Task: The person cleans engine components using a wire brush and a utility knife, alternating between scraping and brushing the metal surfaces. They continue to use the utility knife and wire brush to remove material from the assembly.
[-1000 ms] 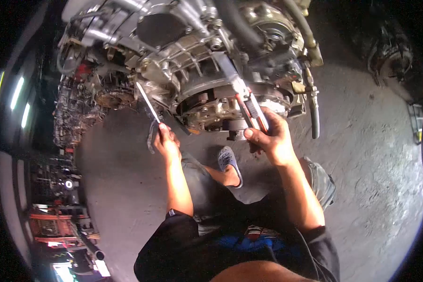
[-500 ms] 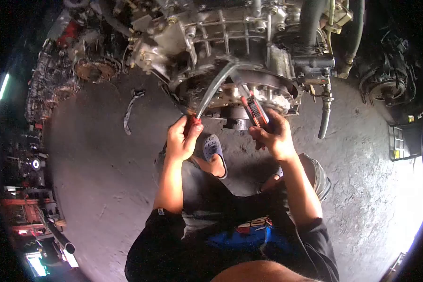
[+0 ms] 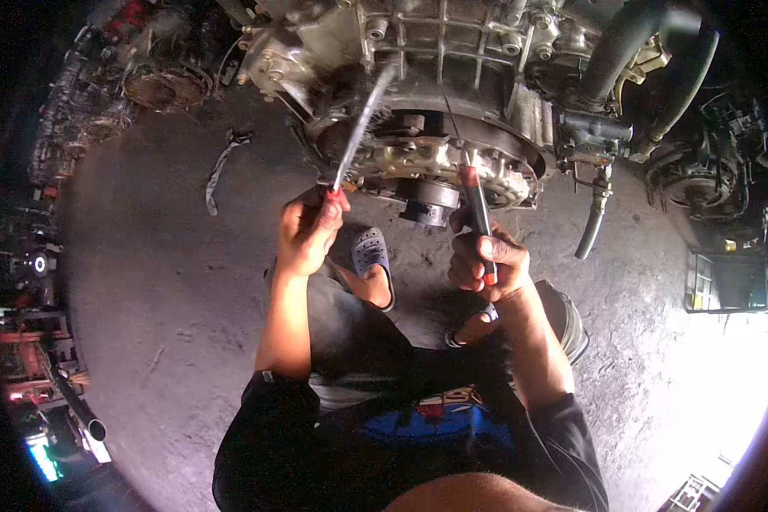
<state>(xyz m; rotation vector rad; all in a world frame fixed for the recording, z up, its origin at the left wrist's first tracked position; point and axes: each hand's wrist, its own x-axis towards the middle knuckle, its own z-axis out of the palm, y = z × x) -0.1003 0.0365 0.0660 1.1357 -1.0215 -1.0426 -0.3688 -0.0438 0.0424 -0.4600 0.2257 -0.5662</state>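
Observation:
My left hand is closed around the red grip of a long metal bar, whose far end reaches up to the housing rim and is blurred. My right hand wraps around a screwdriver with a dark and red handle; its thin shaft points up toward the housing. Both tools cross in front of a round metal plate assembly with bolts, seated in the open end of a large engine or gearbox casing. A dark cylindrical hub sticks out from the plate's middle.
A rubber hose hangs at the casing's right. Other greasy engine units stand at left and right. A strip-like scrap lies on the floor. A black crate sits at right, a metal pipe at lower left.
The view has shifted slightly. The bar in my left hand now stands straighter. My right hand has moved down and turned, with the screwdriver more upright and its grip changed.

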